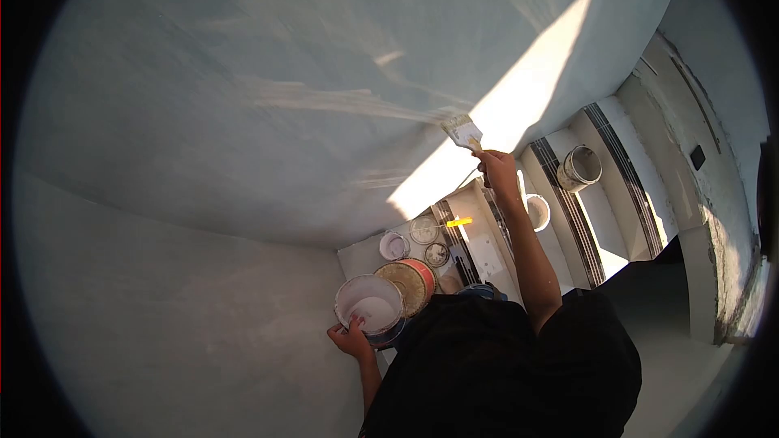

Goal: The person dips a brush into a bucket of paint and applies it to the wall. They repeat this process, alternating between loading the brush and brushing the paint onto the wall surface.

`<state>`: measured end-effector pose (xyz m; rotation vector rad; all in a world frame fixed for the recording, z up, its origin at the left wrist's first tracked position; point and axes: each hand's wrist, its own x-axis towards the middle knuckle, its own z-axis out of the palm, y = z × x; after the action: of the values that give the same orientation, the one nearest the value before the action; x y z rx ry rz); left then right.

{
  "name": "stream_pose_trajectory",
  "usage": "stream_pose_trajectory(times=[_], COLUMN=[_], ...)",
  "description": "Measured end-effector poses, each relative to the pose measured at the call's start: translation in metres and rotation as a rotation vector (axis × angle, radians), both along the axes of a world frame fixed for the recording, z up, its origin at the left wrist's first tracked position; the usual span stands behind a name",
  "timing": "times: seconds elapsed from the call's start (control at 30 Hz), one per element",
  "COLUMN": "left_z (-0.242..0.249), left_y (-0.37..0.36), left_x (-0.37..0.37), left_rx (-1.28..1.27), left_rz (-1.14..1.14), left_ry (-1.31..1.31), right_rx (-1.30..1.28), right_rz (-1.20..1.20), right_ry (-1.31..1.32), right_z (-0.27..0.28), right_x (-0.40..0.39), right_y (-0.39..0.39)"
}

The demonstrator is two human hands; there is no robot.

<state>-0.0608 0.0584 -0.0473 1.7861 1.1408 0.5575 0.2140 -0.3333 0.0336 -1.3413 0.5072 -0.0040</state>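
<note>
- Gripping a paintbrush (463, 131) by its handle, the right hand (497, 172) is closed and reaches up and forward; the brush sticks out beyond the fingers, its bristles pointing up and to the left.
- The brush head lies over the pale grey wall (243, 105), at the edge of a bright patch of sunlight (519, 85); whether the bristles touch the wall cannot be told.
- The left hand (352, 339) is clamped on the near rim of a bucket (355, 290), thumb over the inside; pale paint (377, 312) shows within.
- The two hands are well apart; the brush is above and to the right of the bucket in view, far from the left hand.
- Just beside the held bucket sits a round red container (410, 282) with a stained tan top; near it stand a small tub (394, 245), a pale round lid (423, 229) and a small dark-rimmed can (436, 255).
- A yellow-handled tool (459, 221) lies right of these; farther right, steps (621, 223) with dark-striped edges carry a white bucket (537, 212), partly behind the right forearm, and a grey bucket (579, 168).
</note>
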Motion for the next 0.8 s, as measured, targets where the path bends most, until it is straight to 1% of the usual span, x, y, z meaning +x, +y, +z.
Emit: stream_pose_trajectory(times=[0.07,0.17,0.2,0.27,0.33,0.37,0.4,0.47,0.5,0.57,0.63,0.67,0.7,0.73,0.8], left_z=[0.017,0.013,0.013,0.016,0.023,0.025,0.021,0.008,0.011,0.025,0.014,0.006,0.010,0.022,0.037], left_y=[-0.010,-0.005,-0.006,-0.005,-0.008,-0.007,-0.004,0.002,-0.001,-0.007,0.002,0.008,0.006,-0.003,-0.010], left_x=[0.003,0.005,0.006,0.008,0.009,0.009,0.010,0.003,-0.003,0.004,0.002,0.000,0.002,0.004,0.004], left_rx=[0.000,0.076,0.066,0.051,0.004,-0.019,-0.018,-0.023,-0.009,0.023,-0.011,-0.027,-0.027,-0.027,-0.035], left_rz=[0.014,-0.034,-0.038,-0.042,-0.022,-0.014,-0.009,0.008,0.017,0.020,0.013,0.015,0.027,0.040,0.057], left_ry=[0.012,0.070,0.066,0.063,0.055,0.052,0.030,0.000,0.034,0.087,0.044,0.020,0.016,0.013,0.026], right_rx=[-0.122,-0.226,-0.246,-0.181,-0.139,-0.131,-0.058,0.006,0.032,0.018,-0.039,-0.033,-0.035,-0.115,-0.104], right_rz=[0.017,-0.027,-0.053,-0.069,-0.085,-0.094,-0.101,-0.062,-0.043,-0.031,-0.032,-0.022,0.004,0.029,0.073], right_ry=[0.075,0.126,0.132,0.099,0.073,0.066,0.025,-0.070,-0.099,-0.080,-0.052,-0.026,0.023,0.104,0.141], right_z=[-0.043,-0.096,-0.102,-0.087,-0.058,-0.034,-0.011,0.020,0.033,0.039,0.033,0.009,-0.010,-0.041,-0.097], right_x=[0.002,0.026,0.037,0.063,0.075,0.070,0.061,0.047,0.038,0.022,0.006,0.000,-0.007,-0.009,-0.010], right_y=[-0.010,-0.009,-0.011,-0.012,-0.009,-0.009,-0.011,-0.016,-0.019,-0.022,-0.020,-0.016,-0.008,0.003,0.026])
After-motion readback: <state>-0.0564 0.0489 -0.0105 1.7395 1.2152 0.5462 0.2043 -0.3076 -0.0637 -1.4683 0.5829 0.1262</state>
